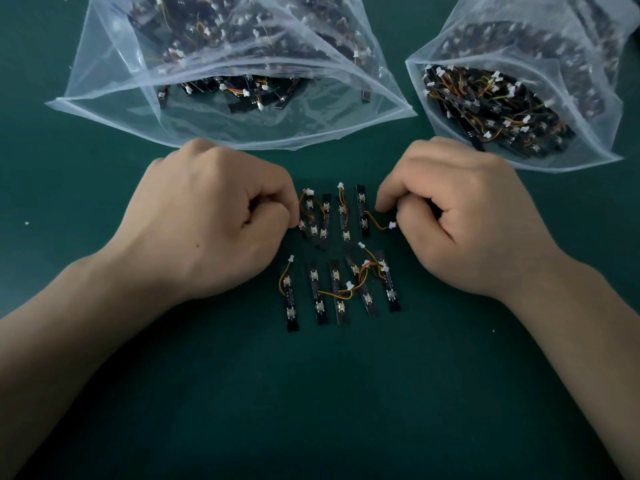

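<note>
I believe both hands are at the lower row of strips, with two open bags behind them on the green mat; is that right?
Not quite: in the head view the left hand and right hand are at the upper row of strips, not the lower row; the rest stands.

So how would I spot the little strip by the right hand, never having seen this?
Below the larger clear bag, two rows of black strips lie on the green mat. Take the far row's rightmost strip. Only its wire runs sideways, ending in a white plug at the right hand.
</note>
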Demonstrator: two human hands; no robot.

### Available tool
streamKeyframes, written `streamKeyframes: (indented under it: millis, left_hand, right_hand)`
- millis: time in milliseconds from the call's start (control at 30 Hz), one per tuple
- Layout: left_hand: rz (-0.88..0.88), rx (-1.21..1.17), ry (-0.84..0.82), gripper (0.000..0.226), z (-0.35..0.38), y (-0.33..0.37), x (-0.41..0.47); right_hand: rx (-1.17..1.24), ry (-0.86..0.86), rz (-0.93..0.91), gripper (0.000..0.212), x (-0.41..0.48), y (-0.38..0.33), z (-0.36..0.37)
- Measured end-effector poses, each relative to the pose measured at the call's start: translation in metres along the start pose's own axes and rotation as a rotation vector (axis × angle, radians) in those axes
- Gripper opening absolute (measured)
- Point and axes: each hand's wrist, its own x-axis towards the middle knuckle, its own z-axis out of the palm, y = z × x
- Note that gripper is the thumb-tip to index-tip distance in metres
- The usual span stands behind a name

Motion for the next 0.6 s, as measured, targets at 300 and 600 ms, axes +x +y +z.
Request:
streamKeyframes:
  millis: [300,600]
  left_hand:
    - [0.135,0.027,-0.008,0.035,0.005,-0.004,0.000]
    - [0.178,0.062,-0.032,0.042,0.007,-0.004,0.002]
  right_hand:
    - [-0.077,-0.114,-0.035,0.045,0.003,-0.001,0.001]
    - [-0.179,-0.243,-0.103,0.059,0.022,-0.008,0.005]
